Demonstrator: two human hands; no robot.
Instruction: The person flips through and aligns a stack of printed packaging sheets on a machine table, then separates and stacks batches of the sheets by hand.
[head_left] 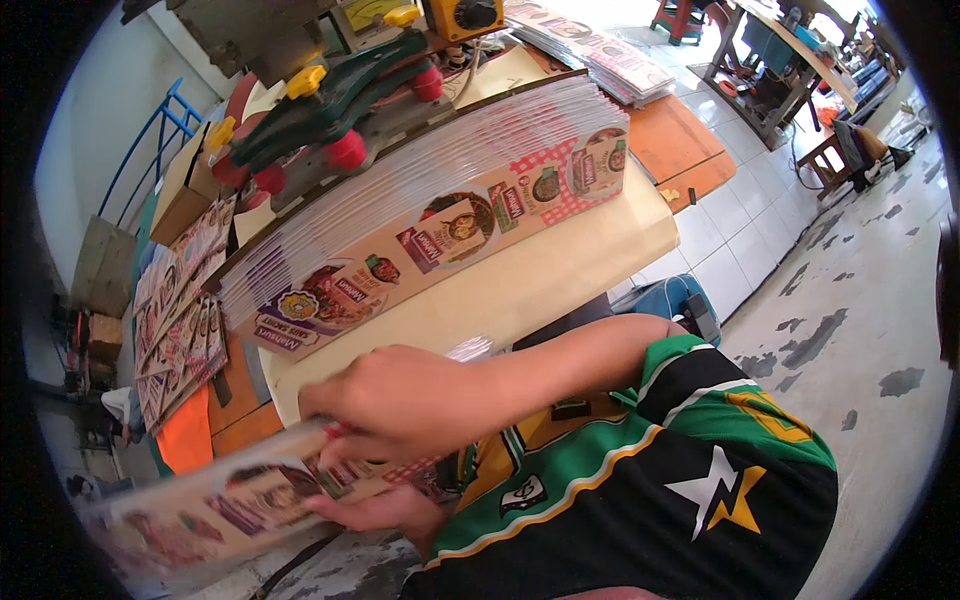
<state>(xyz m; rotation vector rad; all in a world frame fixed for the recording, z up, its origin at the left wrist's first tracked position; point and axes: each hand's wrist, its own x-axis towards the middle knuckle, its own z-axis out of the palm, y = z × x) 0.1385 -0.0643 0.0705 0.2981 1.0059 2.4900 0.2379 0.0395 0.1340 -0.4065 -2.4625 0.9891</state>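
Note:
A long printed panel with food pictures and a red checked pattern is held low at the left, its far end smeared by motion. My right hand is closed on its upper edge. Lower down, my left hand grips the same panel, with the thumb on its printed face and the other fingers hidden. Beyond my hands, a thick row of similar printed panels rests on a cream-coloured surface, with their edges packed together.
Behind the row is a dark green machine part with red rollers and yellow knobs. More printed sheets lie in piles at the left and at the back right. An orange board sticks out at the right, near a blue case.

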